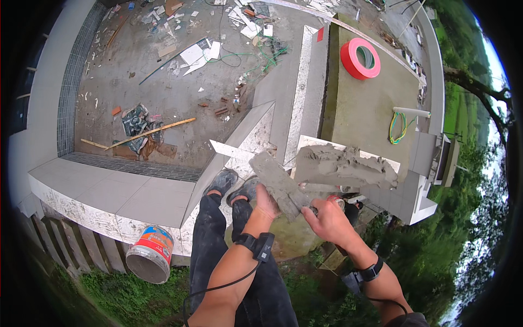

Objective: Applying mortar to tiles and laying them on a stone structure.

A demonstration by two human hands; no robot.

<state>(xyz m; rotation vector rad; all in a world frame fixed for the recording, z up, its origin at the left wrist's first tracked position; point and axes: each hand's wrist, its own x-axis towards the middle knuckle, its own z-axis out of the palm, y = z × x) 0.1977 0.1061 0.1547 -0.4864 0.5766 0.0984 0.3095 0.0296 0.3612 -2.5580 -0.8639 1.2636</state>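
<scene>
My left hand (pixel 266 201) grips a narrow tile strip (pixel 229 150) by its near part, the fingers mostly hidden behind it. Grey mortar (pixel 272 177) coats much of the strip, while its far end shows white. Close by on the right, my right hand (pixel 329 219) is closed round the handle of a trowel (pixel 321 187); a bit of red shows beside the fist. A thick, uneven heap of wet mortar (pixel 343 166) covers the blade. My right thumb is at the strip's near end. Behind the trowel, a white tile (pixel 308 140) is partly covered.
A mortar-stained bucket (pixel 151 253) stands by the tiled ledge (pixel 131 201) at left. Red tape (pixel 360 58) lies on the raised slab at right, near a pipe (pixel 411 112) and coiled wires (pixel 398 128). Rubble and a wooden stick (pixel 152 133) litter the sunken floor. Greenery lies below the ledge.
</scene>
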